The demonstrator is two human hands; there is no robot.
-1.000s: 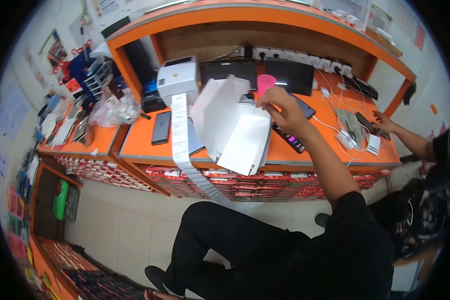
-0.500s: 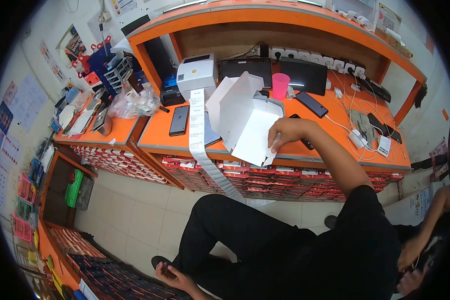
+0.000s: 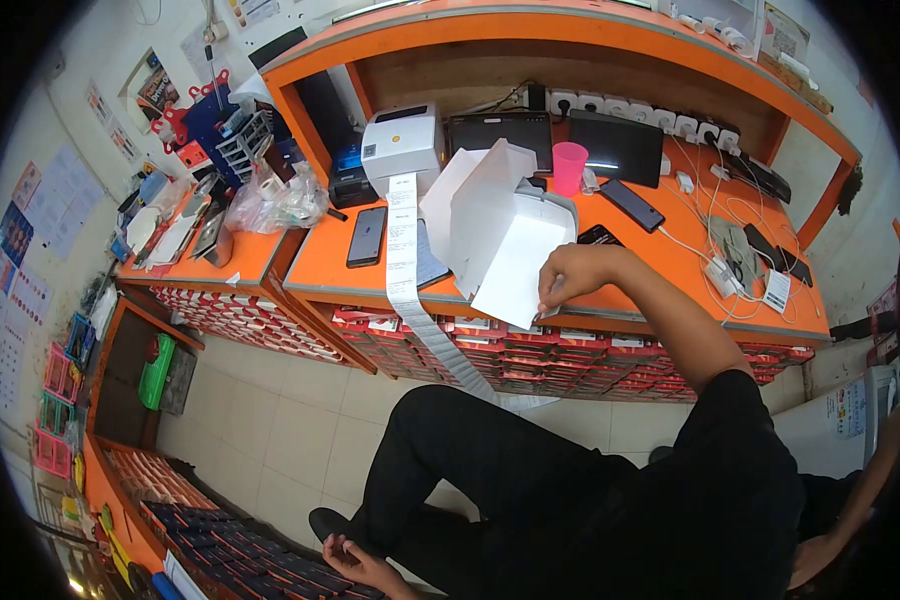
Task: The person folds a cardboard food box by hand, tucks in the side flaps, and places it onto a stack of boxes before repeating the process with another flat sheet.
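My right hand (image 3: pixel 577 278) reaches over the front of the orange desk, fingers pinched together at the near corner of a white sheet (image 3: pixel 515 265). More white sheets (image 3: pixel 485 205) stand tilted and folded up behind it. Low at the left, my left hand (image 3: pixel 362 567) rests palm up near my knee, holding nothing, its fingers loosely curled and apart. A white label printer (image 3: pixel 402 145) stands left of the sheets. From it a long printed paper strip (image 3: pixel 402 235) hangs over the desk edge to the floor.
Phones (image 3: pixel 367 237) lie on the orange desk (image 3: pixel 320 262). A pink cup (image 3: pixel 569 168), dark screens (image 3: pixel 615 145), power sockets (image 3: pixel 638 112) and tangled white cables (image 3: pixel 720 240) are further back. Red boxes (image 3: pixel 570 345) fill the shelf below. Another person's arm (image 3: pixel 850 520) is at the right.
My right hand has shifted slightly with its fingers lower at the sheet's corner. The white sheet lies flatter near its corner. The other person's hands have moved partly out of view.
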